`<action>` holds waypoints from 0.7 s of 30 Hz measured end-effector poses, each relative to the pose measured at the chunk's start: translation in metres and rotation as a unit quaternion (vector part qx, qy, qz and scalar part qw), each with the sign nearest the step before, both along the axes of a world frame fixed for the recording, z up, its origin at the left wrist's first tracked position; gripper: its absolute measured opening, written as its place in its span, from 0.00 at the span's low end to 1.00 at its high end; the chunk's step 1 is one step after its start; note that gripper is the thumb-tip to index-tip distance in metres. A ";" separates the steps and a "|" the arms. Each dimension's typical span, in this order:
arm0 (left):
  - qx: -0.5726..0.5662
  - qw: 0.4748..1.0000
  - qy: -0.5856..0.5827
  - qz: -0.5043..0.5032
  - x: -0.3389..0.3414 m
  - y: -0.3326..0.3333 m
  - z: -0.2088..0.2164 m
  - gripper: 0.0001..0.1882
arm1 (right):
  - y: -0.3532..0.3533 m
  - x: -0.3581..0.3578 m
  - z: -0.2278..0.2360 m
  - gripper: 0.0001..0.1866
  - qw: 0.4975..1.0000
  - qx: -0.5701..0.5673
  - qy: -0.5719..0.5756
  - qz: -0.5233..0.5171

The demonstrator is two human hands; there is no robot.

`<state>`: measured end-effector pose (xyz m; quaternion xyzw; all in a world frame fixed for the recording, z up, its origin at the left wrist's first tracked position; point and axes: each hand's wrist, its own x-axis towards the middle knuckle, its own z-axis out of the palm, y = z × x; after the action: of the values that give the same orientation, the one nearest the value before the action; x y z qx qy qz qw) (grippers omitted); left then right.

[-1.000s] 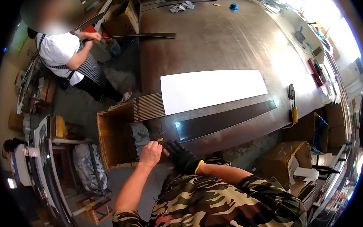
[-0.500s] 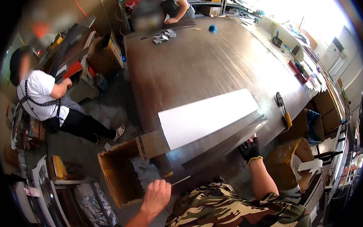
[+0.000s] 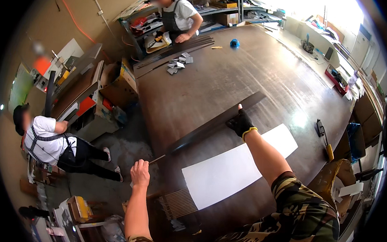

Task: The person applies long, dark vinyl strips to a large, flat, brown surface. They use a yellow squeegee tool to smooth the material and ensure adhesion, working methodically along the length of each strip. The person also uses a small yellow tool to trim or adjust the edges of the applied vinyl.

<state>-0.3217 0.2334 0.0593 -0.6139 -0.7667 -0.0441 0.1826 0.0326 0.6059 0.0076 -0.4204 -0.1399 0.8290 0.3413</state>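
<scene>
Over the table's left edge, my left hand is closed around a thin pale stick. The stick's far tip meets the near left end of a long, dark, glossy strip. My right hand, in a black fingerless glove with a yellow cuff, grips that strip near its right part; some of its fingers are hidden. My right forearm crosses above a white sheet lying nearer to me. From beneath the sheet's left end sticks out a row of thin brownish strips.
The large brown table bears small grey pieces, a blue roll and a yellow-handled tool. A co-worker leans at the far edge; another person stands left. A carton stands at right.
Both hands have moved away from me and the dark strip has come along, from the near side of the white sheet to beyond it. My view has shifted; the far co-worker is more upright.
</scene>
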 end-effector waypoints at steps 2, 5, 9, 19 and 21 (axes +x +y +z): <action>-0.031 1.000 -0.002 0.002 -0.017 0.015 -0.018 0.04 | 0.007 0.004 -0.027 0.34 0.998 0.005 -0.041 0.037; -0.069 0.997 -0.010 0.015 -0.044 0.006 -0.055 0.05 | -0.035 0.015 0.002 0.26 0.995 0.057 -0.069 0.045; 0.000 0.997 -0.044 0.070 -0.036 0.015 -0.066 0.13 | -0.088 0.101 0.010 0.19 0.985 0.095 -0.145 0.011; 0.228 0.620 -0.599 0.452 0.118 -0.184 -0.101 0.20 | -0.257 0.228 -0.051 0.14 0.997 -0.064 -0.048 0.008; 0.202 0.525 -0.730 0.387 0.162 -0.203 -0.101 0.20 | -0.278 0.197 -0.021 0.15 0.984 -0.063 -0.164 0.016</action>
<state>-0.1593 0.0307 -0.0415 0.0438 -0.7648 -0.5559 -0.3227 0.2291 0.3284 -0.0133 -0.5689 -0.1485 0.7612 0.2735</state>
